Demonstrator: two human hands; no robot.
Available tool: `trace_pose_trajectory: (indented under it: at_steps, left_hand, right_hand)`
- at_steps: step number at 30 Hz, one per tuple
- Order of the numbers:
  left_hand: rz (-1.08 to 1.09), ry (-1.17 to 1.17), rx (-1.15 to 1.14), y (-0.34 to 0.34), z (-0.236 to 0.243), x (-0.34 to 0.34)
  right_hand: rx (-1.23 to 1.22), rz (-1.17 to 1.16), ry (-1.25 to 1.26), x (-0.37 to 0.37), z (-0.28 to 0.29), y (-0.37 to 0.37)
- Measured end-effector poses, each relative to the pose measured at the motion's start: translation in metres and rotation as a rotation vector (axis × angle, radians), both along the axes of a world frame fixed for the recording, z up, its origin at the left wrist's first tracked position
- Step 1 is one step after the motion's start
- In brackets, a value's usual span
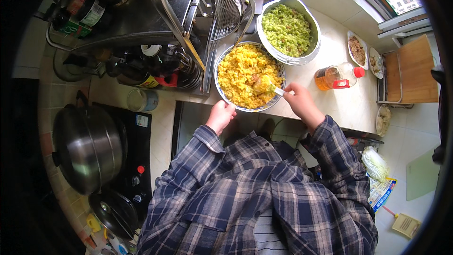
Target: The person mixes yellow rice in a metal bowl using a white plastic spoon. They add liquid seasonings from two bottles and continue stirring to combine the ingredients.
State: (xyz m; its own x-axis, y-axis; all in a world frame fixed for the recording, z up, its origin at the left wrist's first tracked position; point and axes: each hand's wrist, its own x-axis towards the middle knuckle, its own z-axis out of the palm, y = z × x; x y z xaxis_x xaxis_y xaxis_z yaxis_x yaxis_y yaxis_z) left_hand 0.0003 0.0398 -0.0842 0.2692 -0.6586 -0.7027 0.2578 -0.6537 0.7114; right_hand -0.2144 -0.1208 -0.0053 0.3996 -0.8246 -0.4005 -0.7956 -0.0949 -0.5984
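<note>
A patterned bowl (220, 86) stands near the front edge of the counter, heaped with a crumbly yellow mix (239, 68) that looks like scrambled egg. My left hand (221, 117) grips the bowl's near left rim, thumb on top. In my right hand (302, 103) is the white handle of a spoon (279, 91); its head is sunk in the yellow mix on the right side of the bowl. Behind and to the right, a pale round basin (317, 28) contains finely chopped green vegetable (288, 29).
An oil bottle with a red cap (340, 76) stands right of the bowl. Small dishes, one a plate of brownish food (357, 51), sit by the window. A metal rack (207, 61) with bottles borders the bowl's left. A lidded wok (89, 146) sits on the stove at left.
</note>
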Motion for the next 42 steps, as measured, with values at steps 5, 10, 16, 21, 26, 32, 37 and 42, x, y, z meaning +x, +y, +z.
trace_pose_trajectory:
  at_steps: [5, 10, 16, 21, 26, 32, 37, 42]
  left_hand:
    - [0.005, 0.008, -0.02, 0.0, 0.001, 0.0]
    - [-0.051, -0.018, -0.014, 0.0, 0.003, 0.005]
    - [-0.097, -0.068, -0.056, 0.019, 0.006, 0.017]
    - [-0.052, -0.129, -0.011, 0.053, 0.03, 0.028]
    - [0.072, -0.282, 0.03, 0.075, 0.054, 0.016]
    - [-0.002, -0.608, -0.113, 0.066, 0.072, -0.029]
    - [-0.014, -0.736, -0.147, 0.049, 0.096, -0.073]
    - [-0.131, -0.94, -0.255, 0.027, 0.133, -0.11]
  right_hand:
    - [0.136, -0.118, -0.031, -0.007, -0.003, 0.004]
    - [0.21, -0.17, 0.003, -0.006, -0.004, 0.009]
    - [0.089, -0.12, -0.219, -0.059, -0.009, 0.011]
    - [-0.309, -0.589, -0.282, -0.134, -0.028, -0.011]
    - [-0.647, -0.511, -0.319, -0.172, -0.037, -0.043]
    - [-0.387, -0.569, -0.567, -0.165, -0.047, -0.081]
    - [-0.234, -0.529, -0.772, -0.168, -0.04, -0.086]
    - [-0.094, -0.239, -0.832, -0.181, -0.012, -0.092]
